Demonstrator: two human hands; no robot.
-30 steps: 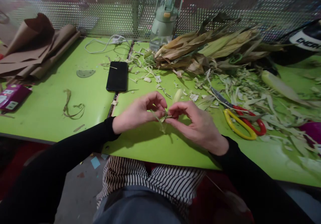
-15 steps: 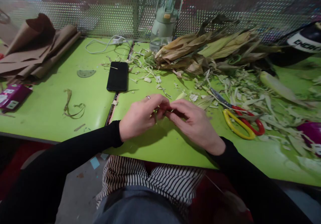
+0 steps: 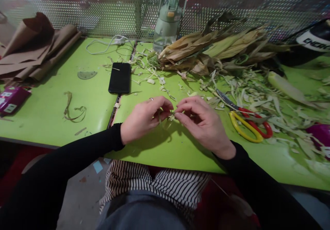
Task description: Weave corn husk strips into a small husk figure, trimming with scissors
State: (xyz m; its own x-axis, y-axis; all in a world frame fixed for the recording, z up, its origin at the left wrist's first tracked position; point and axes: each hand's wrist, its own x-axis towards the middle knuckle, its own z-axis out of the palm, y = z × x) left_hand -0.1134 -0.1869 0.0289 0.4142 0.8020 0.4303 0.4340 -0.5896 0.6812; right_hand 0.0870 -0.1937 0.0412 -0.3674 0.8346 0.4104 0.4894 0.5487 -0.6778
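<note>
Left of the scissors (image 3: 240,110), my left hand (image 3: 141,120) and right hand (image 3: 206,128) pinch a plant strip (image 3: 171,117), partly hidden; green tabletop (image 3: 278,161) separates right hand from scissors.

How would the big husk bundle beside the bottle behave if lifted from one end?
The husk bundle would probably sag or splay: its leaves look loosely layered. Likely light for its bulk, as what shows is mostly thin, papery leaf. Brown, ragged edges suggest brittle spots, so it may shed bits like the scraps in front of it.
</note>
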